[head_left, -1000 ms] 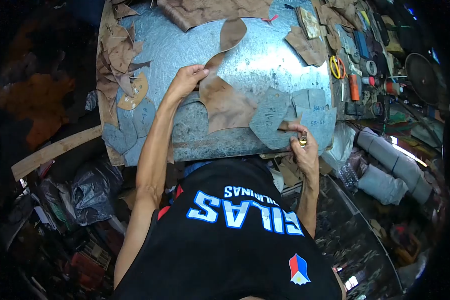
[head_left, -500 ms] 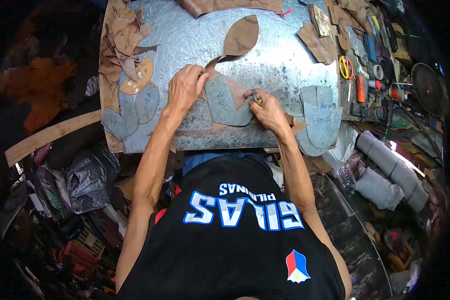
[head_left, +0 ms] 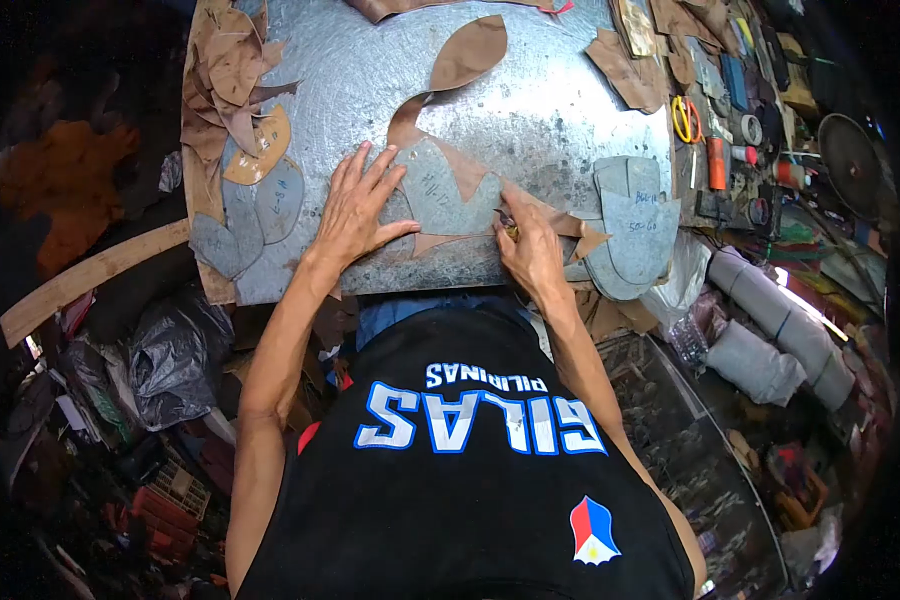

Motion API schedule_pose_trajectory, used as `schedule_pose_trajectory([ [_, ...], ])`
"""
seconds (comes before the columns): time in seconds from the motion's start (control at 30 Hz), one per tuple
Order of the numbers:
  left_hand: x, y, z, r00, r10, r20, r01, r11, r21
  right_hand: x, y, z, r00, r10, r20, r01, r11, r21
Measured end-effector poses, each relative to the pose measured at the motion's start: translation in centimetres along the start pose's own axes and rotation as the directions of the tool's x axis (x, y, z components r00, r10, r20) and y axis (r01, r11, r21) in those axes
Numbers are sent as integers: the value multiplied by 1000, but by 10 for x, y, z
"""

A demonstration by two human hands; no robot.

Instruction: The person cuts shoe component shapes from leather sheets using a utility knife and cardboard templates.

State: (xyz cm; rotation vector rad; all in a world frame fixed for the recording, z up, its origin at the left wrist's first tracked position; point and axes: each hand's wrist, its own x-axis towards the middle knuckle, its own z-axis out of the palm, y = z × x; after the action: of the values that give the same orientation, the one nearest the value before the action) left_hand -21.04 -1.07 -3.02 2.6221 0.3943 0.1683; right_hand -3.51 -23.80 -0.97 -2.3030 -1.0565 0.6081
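Note:
My left hand (head_left: 358, 208) lies spread at the left edge of a grey marked pattern piece (head_left: 440, 195), its thumb pointing toward the pattern's lower edge. Brown leather (head_left: 460, 165) shows from under the pattern, and a curling strip with a leaf-shaped end (head_left: 470, 52) runs up from it. In my right hand (head_left: 533, 245), closed at the pattern's right side, is a small knife (head_left: 508, 228) with a yellowish part; most of it is hidden by the fingers. Beside that hand a pointed leather offcut (head_left: 585, 238) sticks out.
Leather scraps (head_left: 232, 60) and more patterns (head_left: 278, 200) lie along the left of the metal-topped table (head_left: 340, 85). Rounded grey patterns (head_left: 632, 250) rest at the right. Beyond them are scissors (head_left: 686, 120) and assorted tools.
My left hand has let go of the leather strip, moved down and flattened out beside the pattern. My right hand has moved slightly down along the pattern's right side.

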Motion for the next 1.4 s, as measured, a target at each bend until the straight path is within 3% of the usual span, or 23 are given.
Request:
schedule_pose_trajectory([
  [0.07,0,0,1,1000,-2,-3,2,1000,10,2,-5,-2,998,64,29,-63,997,-45],
  [0.2,-4,3,7,999,-27,-28,28,1000,15,8,1,1,1000,-19,-22,19,1000,-24],
  [0.3,-13,12,11,995,-83,-50,84,996,21,15,-3,-9,991,68,112,-68,998,-6],
  [0.57,-19,18,16,992,-109,-64,109,994,-3,26,-7,-22,965,83,249,-68,995,-68],
  [0.9,-22,14,19,995,-91,-46,90,996,-23,15,5,-12,985,-104,139,119,987,-106],
  [0.93,-22,14,18,996,-85,-39,84,996,-21,13,1,-13,986,-100,137,115,988,-106],
  [1.0,-24,14,15,997,-73,-29,73,997,-21,5,-11,-15,973,65,220,-33,989,-146],
  [1.1,-34,12,10,999,-32,-12,32,998,-58,-11,-23,-16,953,125,274,-85,985,-153],
  [1.2,-43,14,2,999,-12,44,15,998,-54,-31,-25,-13,966,54,253,-34,996,-83],
  [1.27,-45,16,-3,989,-10,145,17,999,-48,-39,-25,-9,964,78,253,-67,996,-53],
  [1.4,-43,19,-2,988,4,154,0,1000,-25,-41,-29,-10,961,119,250,-116,993,-28],
])
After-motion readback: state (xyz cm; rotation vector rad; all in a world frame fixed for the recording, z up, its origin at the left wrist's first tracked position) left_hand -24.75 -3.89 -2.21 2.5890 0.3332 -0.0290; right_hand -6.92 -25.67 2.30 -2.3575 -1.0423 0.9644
